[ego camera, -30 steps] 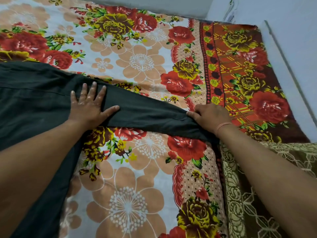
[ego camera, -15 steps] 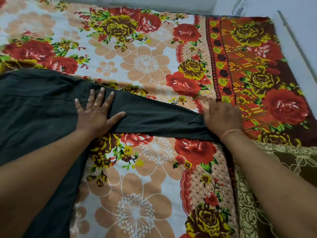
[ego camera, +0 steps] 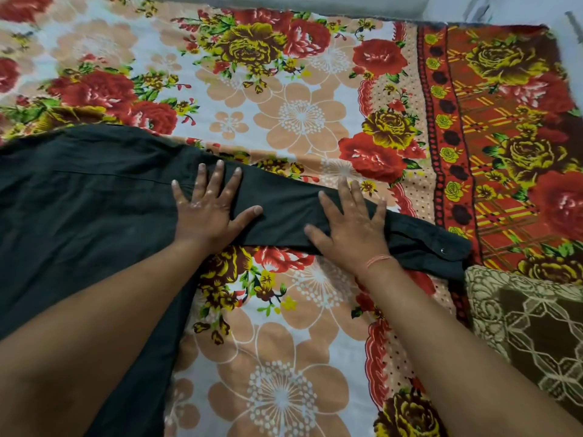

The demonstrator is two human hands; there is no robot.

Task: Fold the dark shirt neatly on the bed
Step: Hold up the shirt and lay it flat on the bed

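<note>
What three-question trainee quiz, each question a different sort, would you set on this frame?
1. True or false: both hands lie flat, palms down, on the shirt's sleeve.
2. Multiple choice: the cuff is (A) under the left hand, (B) free, beyond the right hand, (C) folded onto the shirt body.
3. Fill in: the cuff end reaches the corner of a brown patterned ____ on the bedsheet.

Key: 1 true; 2 B; 3 cushion.
</note>
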